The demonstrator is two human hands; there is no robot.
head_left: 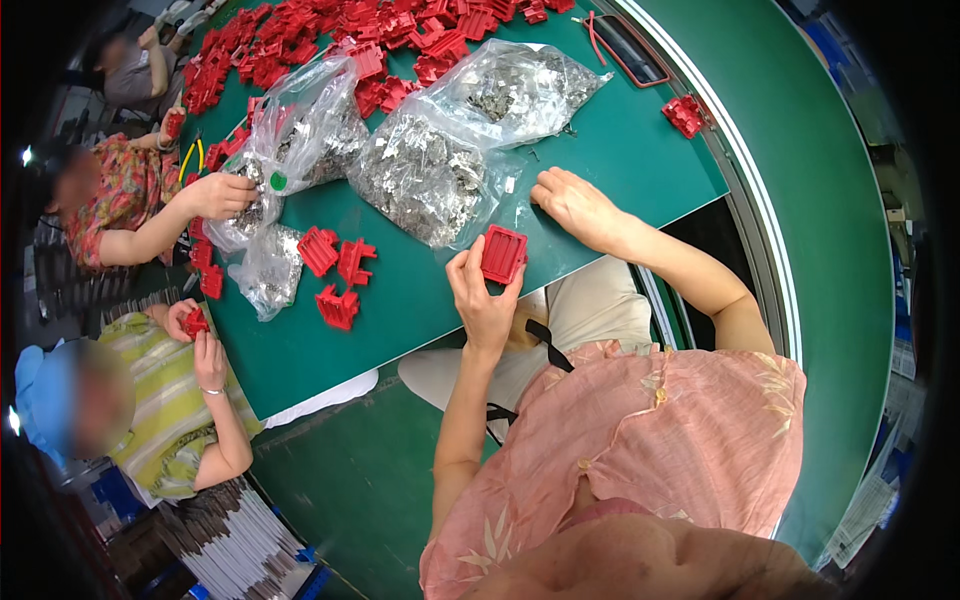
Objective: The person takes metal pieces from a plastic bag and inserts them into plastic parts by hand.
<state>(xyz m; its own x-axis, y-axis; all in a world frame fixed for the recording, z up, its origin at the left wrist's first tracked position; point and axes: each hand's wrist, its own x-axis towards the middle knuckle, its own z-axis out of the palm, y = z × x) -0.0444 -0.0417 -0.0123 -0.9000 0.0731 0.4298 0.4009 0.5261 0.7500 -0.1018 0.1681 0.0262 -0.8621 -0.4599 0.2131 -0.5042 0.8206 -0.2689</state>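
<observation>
Upright in my left hand (482, 308) is a red plastic housing (504, 254) with long ridged slots on the face toward me; thumb and fingers grip its lower and left sides. To its right, my right hand (578, 208) rests low over the green table, fingers curled together. Whatever its fingertips hold, if anything, is too small to make out. Just left of both hands lies a clear plastic bag (425, 180) full of small silvery metal pieces. Its loose open end spreads toward my right fingertips.
Another metal-filled bag (520, 95) lies behind. A big heap of red housings (290, 40) covers the far side; several loose ones (338, 307) lie left. A phone (628, 48) sits near the right edge. Two co-workers at left handle parts; yellow-handled pliers (192, 158) lie near one.
</observation>
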